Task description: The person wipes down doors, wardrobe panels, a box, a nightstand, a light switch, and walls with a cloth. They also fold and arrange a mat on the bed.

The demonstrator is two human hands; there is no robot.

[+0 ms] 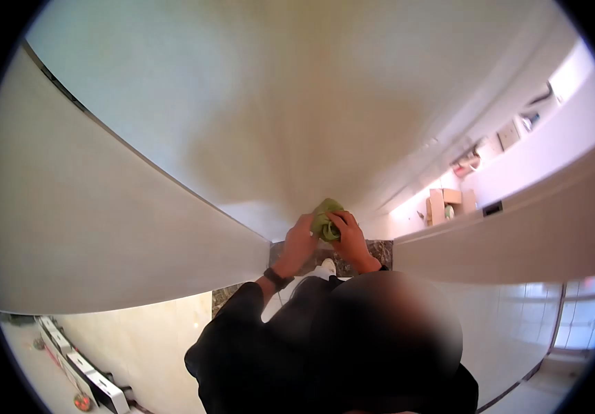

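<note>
A crumpled green cloth [326, 219] is bunched between my two hands, in front of my body and close to a broad pale panel [297, 124]. My left hand [299, 243], with a dark band on its wrist, grips the cloth from the left side. From the right, my right hand [350, 239] has its fingers curled over the folds. Part of the cloth is hidden under these fingers. Below the hands, a white shoe [328, 265] shows on a dark marbled floor strip [379, 252].
Another pale panel [104, 207] closes in on the left. Through an opening on the right, a cardboard box [442, 205] and a wall socket plate [508, 134] show. White boxes [104, 392] stand at the lower left, and a window [587, 310] is at the lower right.
</note>
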